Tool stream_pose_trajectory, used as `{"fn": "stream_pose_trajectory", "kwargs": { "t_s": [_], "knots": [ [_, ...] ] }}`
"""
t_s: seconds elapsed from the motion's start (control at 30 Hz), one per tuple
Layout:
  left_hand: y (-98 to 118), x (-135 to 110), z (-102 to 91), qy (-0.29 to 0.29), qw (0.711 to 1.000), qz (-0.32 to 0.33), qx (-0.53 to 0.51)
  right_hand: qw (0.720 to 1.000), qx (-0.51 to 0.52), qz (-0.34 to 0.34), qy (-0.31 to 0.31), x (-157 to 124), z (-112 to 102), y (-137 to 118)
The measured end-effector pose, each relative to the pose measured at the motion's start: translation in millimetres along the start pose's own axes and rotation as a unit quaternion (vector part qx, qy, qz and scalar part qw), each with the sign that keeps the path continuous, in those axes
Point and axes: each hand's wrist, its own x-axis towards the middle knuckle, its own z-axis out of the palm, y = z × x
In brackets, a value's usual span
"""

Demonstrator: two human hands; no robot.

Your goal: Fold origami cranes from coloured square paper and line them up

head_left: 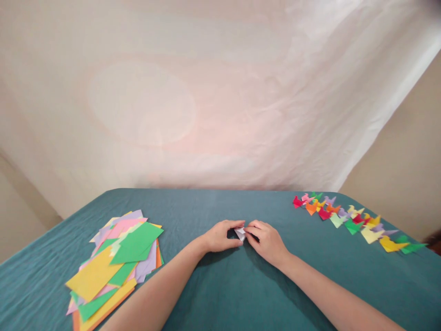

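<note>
A small folded piece of pale lilac-white paper [240,233] is held between my two hands, just above or on the table. My left hand [222,236] grips its left side, with the thumb below and the fingers above. On the other side my right hand [265,239] pinches the paper's right edge between thumb and fingertips. The fingers cover part of the paper, so its full folded shape cannot be made out.
A teal cloth covers the table [193,207]. At the left lies a loose pile of coloured paper sheets [96,276]. Several folded paper birds [353,225] stand in rows along the right edge. A pale fabric sheet [213,101] hangs behind the table.
</note>
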Motion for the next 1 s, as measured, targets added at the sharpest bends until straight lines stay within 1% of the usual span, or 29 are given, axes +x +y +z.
{"fn": "stream_pose_trajectory", "kwargs": {
  "t_s": [0.1,0.23,0.3,0.4,0.57,0.77,0.87,1.0],
  "knots": [
    [1.9,-0.2,-0.7,0.005,0.999,-0.012,-0.04,1.0,0.003,0.007,-0.018,5.2,-2.5,2.0],
    [0.4,-0.2,-0.9,0.009,0.999,-0.013,-0.046,0.997,0.05,0.041,-0.036,9.9,-0.2,4.2],
    [-2.4,-0.1,-0.4,0.014,0.999,-0.007,-0.043,0.993,0.091,0.063,-0.035,10.4,2.9,4.8],
    [-6.7,0.8,0.6,0.019,0.998,0.003,-0.053,0.985,0.147,0.08,-0.027,9.8,6.6,5.7],
    [-10.5,2.9,3.2,0.034,0.996,-0.019,-0.086,0.974,0.2,0.1,-0.021,8.7,9.3,9.0],
    [-13.6,2.8,3.7,0.071,0.994,-0.061,-0.054,0.967,0.228,0.115,-0.019,8.6,11.8,12.2],
    [-12.0,2.6,1.4,0.068,0.995,-0.067,-0.025,0.966,0.231,0.115,-0.022,8.7,11.7,12.3],
    [-8.6,2.6,-1.3,0.053,0.997,-0.051,-0.008,0.966,0.23,0.116,-0.027,9.0,10.7,11.8]
  ]
}}
